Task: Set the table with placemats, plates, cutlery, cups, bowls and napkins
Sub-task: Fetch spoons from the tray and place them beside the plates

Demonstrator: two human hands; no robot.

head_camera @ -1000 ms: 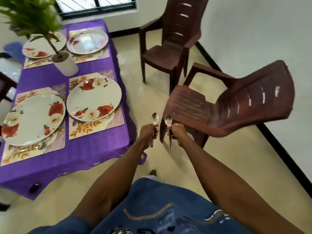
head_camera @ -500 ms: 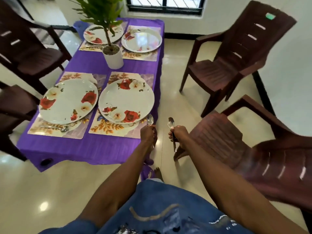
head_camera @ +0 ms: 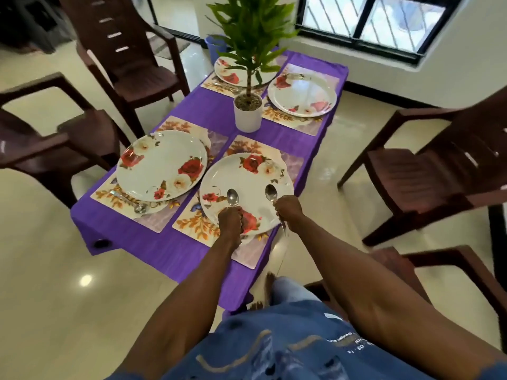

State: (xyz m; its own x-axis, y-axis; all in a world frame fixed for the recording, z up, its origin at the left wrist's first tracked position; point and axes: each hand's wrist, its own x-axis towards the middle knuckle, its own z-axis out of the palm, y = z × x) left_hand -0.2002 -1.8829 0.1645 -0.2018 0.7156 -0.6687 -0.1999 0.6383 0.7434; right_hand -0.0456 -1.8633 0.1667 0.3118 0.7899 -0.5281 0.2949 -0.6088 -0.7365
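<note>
Spoons point(head_camera: 232, 197) moved over plate point(head_camera: 247, 174), perhaps mid-grip.

left spoon point(head_camera: 232, 197) handle hidden in fist

Home dining room: purple-clothed table point(head_camera: 153, 239), brown plastic chairs point(head_camera: 428, 171), barred window point(head_camera: 365, 20).

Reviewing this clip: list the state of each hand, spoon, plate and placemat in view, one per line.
Left hand: grips a spoon.
Right hand: grips a spoon.
Left spoon: held bowl-up over the near right plate.
Right spoon: held bowl-up over the same plate's right edge.
Near right plate: on its placemat, no cutlery laid.
Near left plate: on its placemat, laid spoon beside it.
Far plates: on placemats.
</note>
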